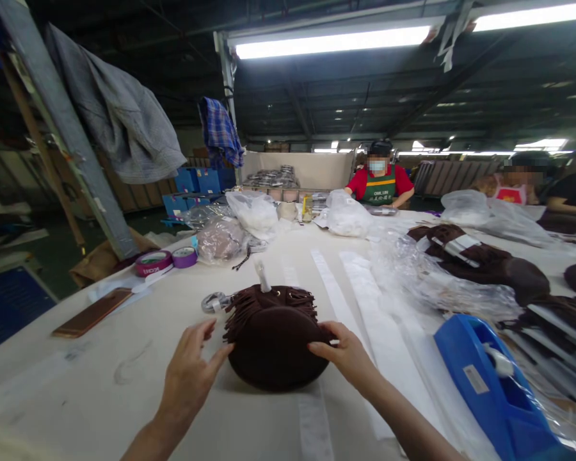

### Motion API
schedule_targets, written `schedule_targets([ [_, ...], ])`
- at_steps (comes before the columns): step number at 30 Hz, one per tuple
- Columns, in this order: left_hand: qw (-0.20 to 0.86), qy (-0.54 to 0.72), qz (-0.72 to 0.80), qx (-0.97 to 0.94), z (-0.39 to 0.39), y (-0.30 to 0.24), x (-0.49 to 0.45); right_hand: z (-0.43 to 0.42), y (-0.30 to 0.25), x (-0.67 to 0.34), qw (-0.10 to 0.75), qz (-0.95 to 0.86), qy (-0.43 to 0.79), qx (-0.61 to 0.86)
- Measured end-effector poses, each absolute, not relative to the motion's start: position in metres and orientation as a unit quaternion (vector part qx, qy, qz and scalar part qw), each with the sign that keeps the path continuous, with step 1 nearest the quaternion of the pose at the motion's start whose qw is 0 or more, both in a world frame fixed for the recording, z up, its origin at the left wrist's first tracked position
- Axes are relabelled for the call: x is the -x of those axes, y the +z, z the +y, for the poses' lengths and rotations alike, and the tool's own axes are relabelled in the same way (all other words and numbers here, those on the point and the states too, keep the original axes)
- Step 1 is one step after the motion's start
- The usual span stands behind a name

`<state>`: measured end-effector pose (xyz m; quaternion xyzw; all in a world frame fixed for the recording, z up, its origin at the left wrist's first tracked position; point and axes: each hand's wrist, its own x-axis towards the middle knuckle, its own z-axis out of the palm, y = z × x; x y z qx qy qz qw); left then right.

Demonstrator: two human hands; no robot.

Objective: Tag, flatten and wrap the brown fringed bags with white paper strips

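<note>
A dark brown round fringed bag (274,339) lies on the white table (139,378) in front of me. My left hand (191,371) touches its left edge with fingers spread. My right hand (346,351) rests on its right edge, fingers curled lightly against the fabric. A metal clasp (212,301) sticks out at the bag's upper left, and a white tag (262,276) stands up from its top.
A blue tape dispenser (494,384) sits at the right. Clear plastic bags (427,275) and more brown bags (484,259) lie beyond it. Tape rolls (166,260) and a phone (93,312) lie at left. Two people sit across the table.
</note>
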<state>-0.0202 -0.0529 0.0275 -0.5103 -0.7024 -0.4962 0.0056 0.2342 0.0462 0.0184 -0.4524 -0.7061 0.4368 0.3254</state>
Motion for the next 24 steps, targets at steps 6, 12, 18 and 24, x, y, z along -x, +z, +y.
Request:
schedule_targets([
  [6,-0.18,-0.49,-0.726,0.448,-0.073,0.0,0.014,0.032,-0.011,-0.247,0.317,-0.652,0.467,0.506],
  [12,-0.263,-0.589,-0.67,0.368,-0.043,0.009,0.003,0.026,-0.01,-0.234,0.433,-0.536,0.595,0.414],
  [18,-0.312,-0.621,-0.636,0.334,-0.036,0.02,0.006,0.034,0.002,-0.234,0.428,-0.459,0.685,0.37],
  [24,-0.389,-0.642,-0.614,0.243,-0.035,0.022,0.003,0.045,0.004,-0.228,0.389,-0.385,0.748,0.375],
])
